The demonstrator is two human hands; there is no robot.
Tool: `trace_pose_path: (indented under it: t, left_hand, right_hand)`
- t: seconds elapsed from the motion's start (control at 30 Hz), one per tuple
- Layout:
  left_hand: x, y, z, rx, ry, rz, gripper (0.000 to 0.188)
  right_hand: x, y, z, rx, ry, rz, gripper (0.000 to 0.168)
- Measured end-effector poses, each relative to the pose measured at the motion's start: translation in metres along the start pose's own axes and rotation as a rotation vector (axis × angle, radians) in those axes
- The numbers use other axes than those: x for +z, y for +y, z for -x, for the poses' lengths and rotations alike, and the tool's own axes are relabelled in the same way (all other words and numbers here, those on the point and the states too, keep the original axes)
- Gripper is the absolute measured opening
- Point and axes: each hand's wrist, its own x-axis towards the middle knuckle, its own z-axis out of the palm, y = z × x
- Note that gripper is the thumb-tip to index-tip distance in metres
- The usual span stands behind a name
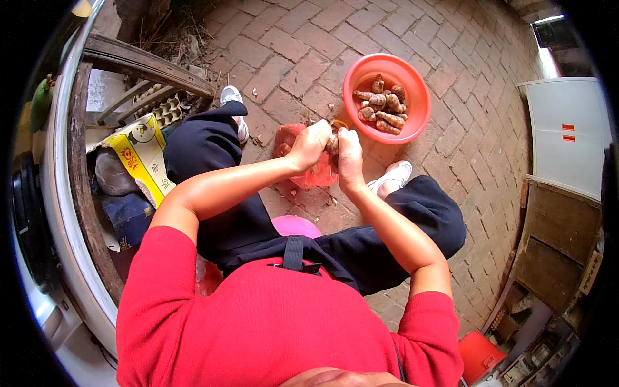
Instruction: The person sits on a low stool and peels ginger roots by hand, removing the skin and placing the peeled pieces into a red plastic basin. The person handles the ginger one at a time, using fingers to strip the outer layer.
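Note:
Between my legs, my left hand (312, 144) and my right hand (350, 157) meet with their fingers closed around a brown ringed tuber (332, 144). Most of it is hidden by the fingers. A thin yellowish loop (338, 124) shows just beyond the thumbs; what it belongs to cannot be told. Under the hands, a translucent red plastic bag (316, 178) lies on the brick floor, with a darker red part behind my left wrist. Ahead and to the right stands a coral-red plastic basin (421, 104), holding several similar tubers (379, 103).
Brick paving (295, 72) bears scattered scraps near my feet. At left are a wooden frame (145, 65), egg trays (169, 109) and a yellow-and-white carton (140, 155). A pink round object (296, 226) sits below me. A white cabinet (566, 135) lines the right side.

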Motion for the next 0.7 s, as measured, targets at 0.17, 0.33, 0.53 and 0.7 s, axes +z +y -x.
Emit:
trace_pose_path:
  t: [0.17, 0.33, 0.53, 0.7]
  left_hand:
    - [-0.016, 0.035, -0.007, -0.735, -0.094, 0.536, 0.025]
    - [-0.032, 0.02, -0.01, -0.543, -0.188, 0.333, 0.039]
    - [-0.022, 0.042, 0.007, -0.008, -0.25, 0.073, 0.028]
    - [-0.017, 0.044, 0.01, -0.124, -0.115, 0.266, 0.024]
  right_hand:
    - [-0.009, -0.012, -0.004, 0.077, -0.099, -0.119, 0.024]
    - [-0.009, -0.026, -0.005, 0.159, -0.093, -0.239, 0.023]
    - [-0.018, -0.012, -0.012, 0.266, -0.183, -0.229, 0.031]
    - [-0.013, -0.042, 0.008, 0.235, -0.27, -0.239, 0.034]
